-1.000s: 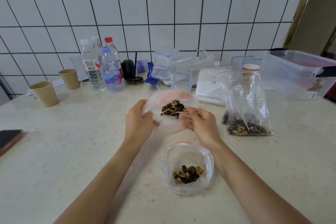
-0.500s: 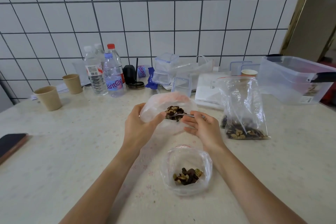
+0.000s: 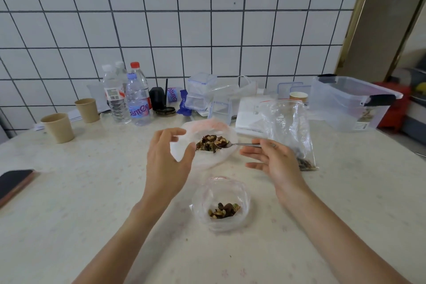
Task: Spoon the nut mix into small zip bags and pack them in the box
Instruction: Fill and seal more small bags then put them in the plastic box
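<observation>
White tiled wall (image 3: 207,18); pale table (image 3: 69,203)

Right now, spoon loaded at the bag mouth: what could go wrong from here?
1. The spoon is heaped with nut mix and the right hand holds its handle only lightly, fingers mostly straight; a tilt could spill nuts onto the table.
2. The left hand holds the small zip bag by one edge; the floppy mouth may fold shut.
3. The filled bag sits open below the forearms; a sweep could tip it.
</observation>
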`<action>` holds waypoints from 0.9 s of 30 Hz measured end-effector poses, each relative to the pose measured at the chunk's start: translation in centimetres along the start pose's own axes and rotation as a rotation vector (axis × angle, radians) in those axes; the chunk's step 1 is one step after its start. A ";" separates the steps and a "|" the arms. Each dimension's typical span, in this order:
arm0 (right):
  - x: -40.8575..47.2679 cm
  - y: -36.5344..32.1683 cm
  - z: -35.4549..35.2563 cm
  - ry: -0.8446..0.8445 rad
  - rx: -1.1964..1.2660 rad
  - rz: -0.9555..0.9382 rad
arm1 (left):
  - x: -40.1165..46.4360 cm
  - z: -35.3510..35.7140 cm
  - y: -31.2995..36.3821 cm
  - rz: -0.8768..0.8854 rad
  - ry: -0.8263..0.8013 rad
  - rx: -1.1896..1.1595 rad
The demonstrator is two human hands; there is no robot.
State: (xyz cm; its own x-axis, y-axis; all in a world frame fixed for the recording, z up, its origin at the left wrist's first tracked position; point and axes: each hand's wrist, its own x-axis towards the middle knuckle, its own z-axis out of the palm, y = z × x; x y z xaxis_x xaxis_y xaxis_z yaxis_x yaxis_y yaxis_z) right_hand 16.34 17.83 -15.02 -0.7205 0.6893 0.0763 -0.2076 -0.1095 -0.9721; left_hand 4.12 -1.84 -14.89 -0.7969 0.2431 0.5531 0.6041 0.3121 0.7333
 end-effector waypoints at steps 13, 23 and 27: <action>-8.1 -3.6 -4.5 -0.203 0.024 0.066 | -6.1 -1.3 -0.6 -0.084 -0.412 0.071; -9.5 -1.9 -6.1 -0.448 -1.028 -0.664 | -4.6 -1.1 0.2 -0.178 -0.558 -0.021; -9.1 -2.1 -6.1 -0.486 -1.115 -0.796 | -3.7 -1.2 0.1 -0.205 -0.579 -0.002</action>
State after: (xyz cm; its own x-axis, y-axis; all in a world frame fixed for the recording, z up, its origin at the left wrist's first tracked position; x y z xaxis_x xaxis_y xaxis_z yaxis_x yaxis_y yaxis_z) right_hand 27.39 16.15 -15.04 -0.8579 -0.0302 0.5130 -0.2028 0.9371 -0.2840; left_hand 7.11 -3.80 -16.44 -0.7643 0.6376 0.0963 0.4382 0.4039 0.8031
